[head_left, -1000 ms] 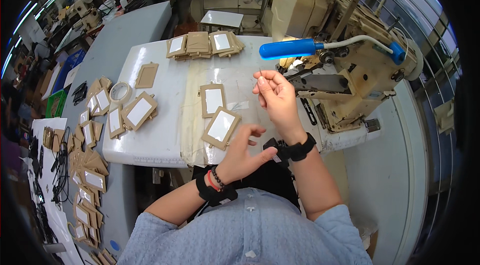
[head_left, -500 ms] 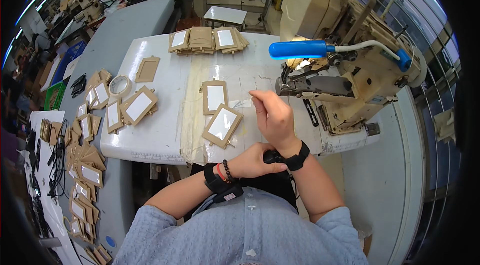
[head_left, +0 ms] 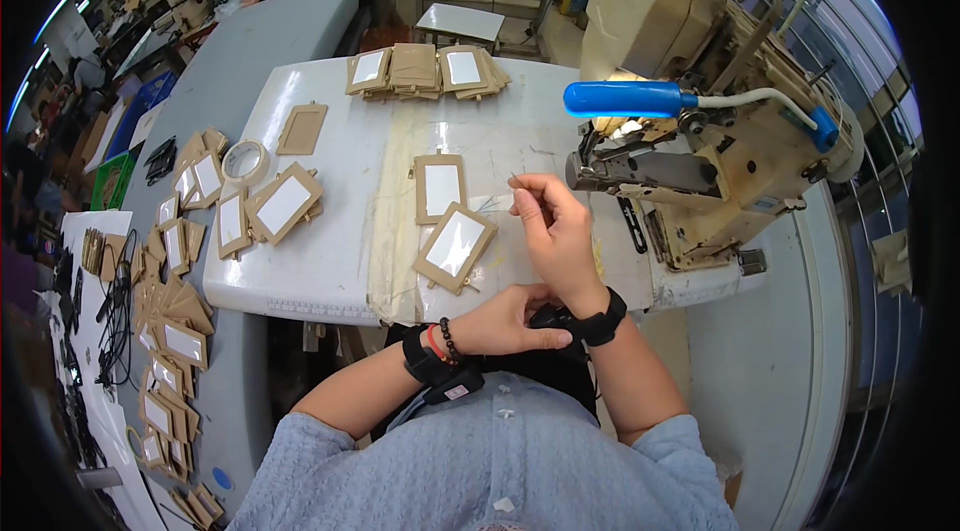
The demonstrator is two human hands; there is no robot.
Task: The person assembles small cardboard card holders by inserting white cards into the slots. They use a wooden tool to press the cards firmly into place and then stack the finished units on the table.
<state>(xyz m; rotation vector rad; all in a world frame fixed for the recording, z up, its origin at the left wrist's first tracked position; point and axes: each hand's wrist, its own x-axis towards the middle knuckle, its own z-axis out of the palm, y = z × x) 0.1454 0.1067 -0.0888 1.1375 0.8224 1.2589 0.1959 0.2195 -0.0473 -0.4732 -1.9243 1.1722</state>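
Note:
My left hand (head_left: pixel 505 323) is closed round a small black device (head_left: pixel 550 319) strapped to the inner side of my right wrist, its thumb lying along the edge. Above the table's front part, my right hand (head_left: pixel 552 231) has thumb and index finger pinched together. Something thin, too small to make out, seems to stick out at the fingertips. Left of that hand lie two tan card holders with white windows: an upright one (head_left: pixel 425 213) and a tilted one (head_left: pixel 431 281) overlapping its lower edge. Fine thread ends (head_left: pixel 487 204) lie between them and my fingers.
A sewing machine (head_left: pixel 690 181) with a blue-covered lamp (head_left: pixel 625 100) stands at right. Stacked card holders (head_left: pixel 413 66) line the table's far edge. More holders (head_left: pixel 283 204) and a tape roll (head_left: pixel 262 169) lie left. A grey side table (head_left: pixel 240 331) carries heaps of them.
My right hand's index finger, stretched out before, has curled in to a pinch with the thumb. My left hand stays at the wrist device. The whole view has shifted slightly.

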